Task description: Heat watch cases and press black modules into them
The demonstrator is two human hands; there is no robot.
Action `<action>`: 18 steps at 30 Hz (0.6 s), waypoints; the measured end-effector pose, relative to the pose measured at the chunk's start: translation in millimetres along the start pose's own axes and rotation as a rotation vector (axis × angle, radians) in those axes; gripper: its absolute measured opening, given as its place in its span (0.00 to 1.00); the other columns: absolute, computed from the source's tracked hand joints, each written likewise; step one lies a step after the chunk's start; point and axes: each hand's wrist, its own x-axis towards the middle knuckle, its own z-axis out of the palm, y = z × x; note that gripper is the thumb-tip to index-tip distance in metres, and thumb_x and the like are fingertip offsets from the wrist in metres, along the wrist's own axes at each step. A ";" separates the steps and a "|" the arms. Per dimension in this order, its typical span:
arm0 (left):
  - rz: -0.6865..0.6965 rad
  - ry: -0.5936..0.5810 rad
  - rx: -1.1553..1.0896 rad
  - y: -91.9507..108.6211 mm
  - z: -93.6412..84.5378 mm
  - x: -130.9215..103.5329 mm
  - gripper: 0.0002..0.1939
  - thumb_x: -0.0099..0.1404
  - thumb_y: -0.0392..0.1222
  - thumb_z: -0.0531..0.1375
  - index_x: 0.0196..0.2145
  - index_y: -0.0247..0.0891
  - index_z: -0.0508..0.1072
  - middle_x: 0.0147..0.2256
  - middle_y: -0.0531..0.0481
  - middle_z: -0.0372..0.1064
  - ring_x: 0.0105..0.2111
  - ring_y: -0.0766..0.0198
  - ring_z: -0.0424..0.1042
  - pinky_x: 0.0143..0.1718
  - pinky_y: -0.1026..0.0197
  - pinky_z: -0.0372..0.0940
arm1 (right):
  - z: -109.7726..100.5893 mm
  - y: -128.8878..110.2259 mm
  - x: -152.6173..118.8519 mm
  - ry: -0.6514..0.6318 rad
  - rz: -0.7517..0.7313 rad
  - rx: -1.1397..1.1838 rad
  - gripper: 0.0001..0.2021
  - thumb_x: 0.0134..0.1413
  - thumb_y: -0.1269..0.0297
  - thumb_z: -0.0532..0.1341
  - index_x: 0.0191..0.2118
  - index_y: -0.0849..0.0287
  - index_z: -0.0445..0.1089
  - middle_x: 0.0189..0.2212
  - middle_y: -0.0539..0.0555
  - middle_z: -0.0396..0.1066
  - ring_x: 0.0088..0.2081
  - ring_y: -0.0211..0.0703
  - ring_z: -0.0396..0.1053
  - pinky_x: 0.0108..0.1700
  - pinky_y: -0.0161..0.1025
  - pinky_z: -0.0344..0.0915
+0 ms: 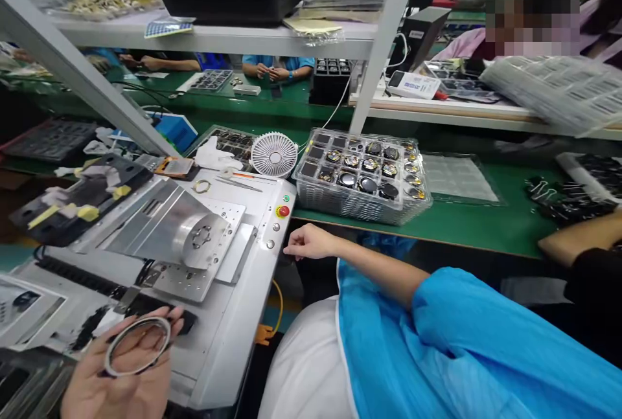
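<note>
My left hand (119, 373) is palm up at the lower left, its fingers and thumb closed round a thin metal ring (107, 355) with a dark edge. It is over the front of a grey bench machine (226, 348). The machine has a bare metal plate with a round metal hub (198, 236). Beside the machine's right edge is my right hand (311, 242), fingers curled and nothing visible in them. Closest to that hand are the round buttons (271, 244) and a red emergency stop (282, 212) on the machine's side panel.
Behind my right hand stands a stack of clear trays (362, 202) with watch parts on top. A small white fan (275, 155), tweezers (240, 183) and a brass-coloured ring (201, 186) lie nearby. A co-worker's arm (580, 237) reaches in at right, near black binder clips (554, 195).
</note>
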 end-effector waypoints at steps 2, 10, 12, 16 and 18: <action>0.069 0.060 0.021 8.9 32.6 -4.0 0.17 0.51 0.55 0.69 0.40 0.59 0.84 0.38 0.59 0.86 0.44 0.43 0.86 0.49 0.39 0.82 | -22.5 -15.0 -19.2 0.107 -0.030 -0.093 0.12 0.58 0.58 0.70 0.28 0.60 0.76 0.23 0.51 0.79 0.26 0.38 0.73 0.32 0.33 0.66; 0.063 -0.268 -0.197 8.8 96.2 7.4 0.25 0.45 0.50 0.80 0.41 0.43 0.84 0.38 0.44 0.85 0.36 0.50 0.86 0.43 0.49 0.83 | -127.7 -55.2 -43.1 0.705 0.035 -0.509 0.07 0.62 0.65 0.63 0.35 0.59 0.78 0.31 0.56 0.78 0.35 0.46 0.71 0.40 0.42 0.65; 0.084 -0.321 -0.210 7.2 107.3 12.3 0.25 0.46 0.49 0.80 0.41 0.42 0.84 0.39 0.43 0.85 0.35 0.52 0.85 0.42 0.51 0.82 | -143.4 -57.1 -30.3 0.733 0.099 -0.586 0.06 0.60 0.66 0.65 0.32 0.59 0.77 0.31 0.57 0.78 0.36 0.49 0.71 0.41 0.43 0.64; 0.077 -0.352 -0.263 -0.7 123.2 24.5 0.25 0.48 0.48 0.80 0.44 0.43 0.83 0.42 0.42 0.85 0.38 0.54 0.86 0.40 0.58 0.80 | -154.9 -56.5 -3.5 0.682 0.209 -0.654 0.10 0.50 0.62 0.74 0.25 0.58 0.74 0.25 0.56 0.74 0.32 0.50 0.70 0.39 0.45 0.63; 0.064 -0.342 -0.281 -6.3 125.6 29.5 0.26 0.48 0.49 0.80 0.44 0.42 0.83 0.42 0.42 0.85 0.38 0.54 0.86 0.39 0.59 0.80 | -155.8 -56.0 4.0 0.678 0.230 -0.649 0.13 0.46 0.63 0.76 0.23 0.57 0.72 0.23 0.54 0.72 0.32 0.49 0.69 0.38 0.44 0.62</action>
